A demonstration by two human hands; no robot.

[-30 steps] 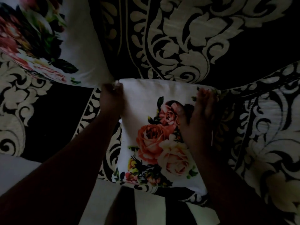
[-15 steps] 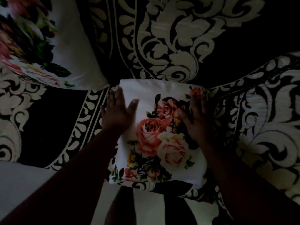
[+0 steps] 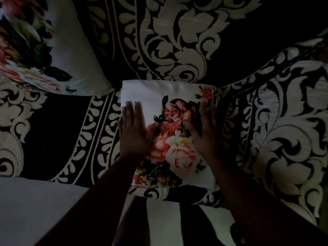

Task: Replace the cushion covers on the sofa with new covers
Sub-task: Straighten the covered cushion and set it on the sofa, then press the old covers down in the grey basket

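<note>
A white cushion with a rose print [image 3: 168, 89] lies flat on the black-and-cream patterned sofa seat [image 3: 53, 125], in the middle of the view. My left hand [image 3: 134, 132] lies flat on its left half, fingers straight and together. My right hand [image 3: 205, 132] presses flat on its right half, over the flower print. Neither hand grips the fabric. A second floral cushion [image 3: 53, 50] leans at the upper left against the sofa back [image 3: 177, 32].
The sofa's armrest [image 3: 284, 121] rises at the right, close to the cushion. A plain white cloth [image 3: 35, 210] lies at the lower left. Black-and-white striped fabric [image 3: 168, 219] shows below the cushion, between my arms.
My left hand let go of the cushion's top left corner and slid down onto its face. My right hand moved down a little. Both now lie flat on the cushion.
</note>
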